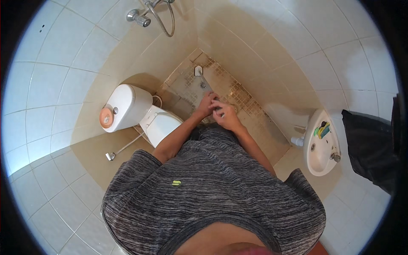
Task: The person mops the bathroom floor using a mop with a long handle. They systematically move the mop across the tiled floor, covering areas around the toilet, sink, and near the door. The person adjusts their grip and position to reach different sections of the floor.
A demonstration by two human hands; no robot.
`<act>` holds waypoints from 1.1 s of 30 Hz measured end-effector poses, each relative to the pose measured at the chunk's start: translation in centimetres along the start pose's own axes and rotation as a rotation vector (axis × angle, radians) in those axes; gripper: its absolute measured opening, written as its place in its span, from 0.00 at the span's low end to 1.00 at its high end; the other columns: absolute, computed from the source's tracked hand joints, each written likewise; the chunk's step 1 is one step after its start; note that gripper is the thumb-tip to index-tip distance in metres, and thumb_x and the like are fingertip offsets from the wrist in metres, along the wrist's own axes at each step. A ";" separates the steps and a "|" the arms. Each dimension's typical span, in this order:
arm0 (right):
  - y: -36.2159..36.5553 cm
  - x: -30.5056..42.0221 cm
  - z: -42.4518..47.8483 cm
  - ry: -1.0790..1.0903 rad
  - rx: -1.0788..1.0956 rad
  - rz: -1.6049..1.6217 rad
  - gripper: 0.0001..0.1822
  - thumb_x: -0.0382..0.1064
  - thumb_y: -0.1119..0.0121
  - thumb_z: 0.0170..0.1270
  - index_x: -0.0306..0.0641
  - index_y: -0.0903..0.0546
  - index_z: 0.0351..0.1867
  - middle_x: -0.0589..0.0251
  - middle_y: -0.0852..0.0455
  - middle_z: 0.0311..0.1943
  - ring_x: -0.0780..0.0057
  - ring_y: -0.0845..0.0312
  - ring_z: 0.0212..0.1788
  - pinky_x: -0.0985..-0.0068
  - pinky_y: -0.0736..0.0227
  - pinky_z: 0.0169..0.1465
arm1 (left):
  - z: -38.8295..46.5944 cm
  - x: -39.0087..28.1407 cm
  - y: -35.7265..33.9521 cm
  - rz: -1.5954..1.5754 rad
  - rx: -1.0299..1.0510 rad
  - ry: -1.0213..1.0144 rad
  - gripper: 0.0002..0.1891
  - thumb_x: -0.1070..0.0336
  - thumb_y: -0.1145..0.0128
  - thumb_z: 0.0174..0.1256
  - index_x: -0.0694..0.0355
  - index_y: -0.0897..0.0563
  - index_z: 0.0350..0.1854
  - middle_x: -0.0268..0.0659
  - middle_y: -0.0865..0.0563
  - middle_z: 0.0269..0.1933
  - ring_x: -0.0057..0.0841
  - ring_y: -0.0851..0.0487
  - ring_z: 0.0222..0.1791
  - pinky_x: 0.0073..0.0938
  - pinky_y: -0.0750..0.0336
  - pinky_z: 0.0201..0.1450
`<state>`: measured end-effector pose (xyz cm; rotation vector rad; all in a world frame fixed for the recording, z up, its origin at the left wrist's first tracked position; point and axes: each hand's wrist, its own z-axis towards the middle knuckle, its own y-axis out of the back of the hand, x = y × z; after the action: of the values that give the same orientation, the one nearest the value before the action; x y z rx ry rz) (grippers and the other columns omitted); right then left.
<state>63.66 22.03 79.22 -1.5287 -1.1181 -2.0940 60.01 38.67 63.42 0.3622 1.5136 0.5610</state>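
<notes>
A long-handled brush with a white head (198,70) rests on the stained tile floor near the far corner, beside a round floor drain (203,85). Its grey handle (205,83) runs back towards me. My left hand (208,103) is closed around the handle. Just to the right, my right hand (224,114) is at the handle's near end, fingers curled and close to my left hand; how firmly it grips is hard to see. Brown stains mark the small floor tiles (239,92) right of the brush.
A white toilet (164,126) stands at the left, an orange dish (106,118) on its cistern. A washbasin (322,162) with a sponge (324,131) hangs at the right, near a black cloth or bag (366,146). A shower hose (172,22) hangs above. Tiled walls close in the corner.
</notes>
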 end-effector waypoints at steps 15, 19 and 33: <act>-4.0 -4.4 2.2 -0.142 -0.172 -0.010 0.09 0.31 0.31 0.64 0.26 0.13 0.27 0.48 0.08 0.42 0.51 0.10 0.56 0.63 0.16 0.53 | 3.3 0.7 3.1 -0.188 0.158 -0.118 0.14 0.62 0.32 0.61 0.60 0.17 0.46 0.47 0.12 0.57 0.54 0.21 0.71 0.50 0.25 0.72; -4.0 -3.4 1.8 -0.025 -0.157 -0.093 0.11 0.33 0.31 0.66 0.26 0.14 0.27 0.47 0.09 0.41 0.51 0.10 0.55 0.61 0.16 0.50 | 2.3 -0.3 3.9 -0.178 0.169 -0.154 0.13 0.62 0.33 0.63 0.60 0.17 0.46 0.45 0.12 0.56 0.52 0.21 0.70 0.48 0.25 0.71; 3.5 -3.3 8.5 -0.070 -0.103 -0.114 0.10 0.32 0.34 0.68 0.25 0.13 0.30 0.46 0.07 0.44 0.51 0.11 0.61 0.61 0.15 0.58 | 10.0 -1.4 2.8 -0.371 0.113 -0.057 0.32 0.59 0.31 0.66 0.65 0.23 0.71 0.46 0.17 0.60 0.41 0.18 0.63 0.44 0.26 0.69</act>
<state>72.78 25.49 78.67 -1.6322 -1.1631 -2.2209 69.66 41.33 66.56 0.1744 1.5146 0.1711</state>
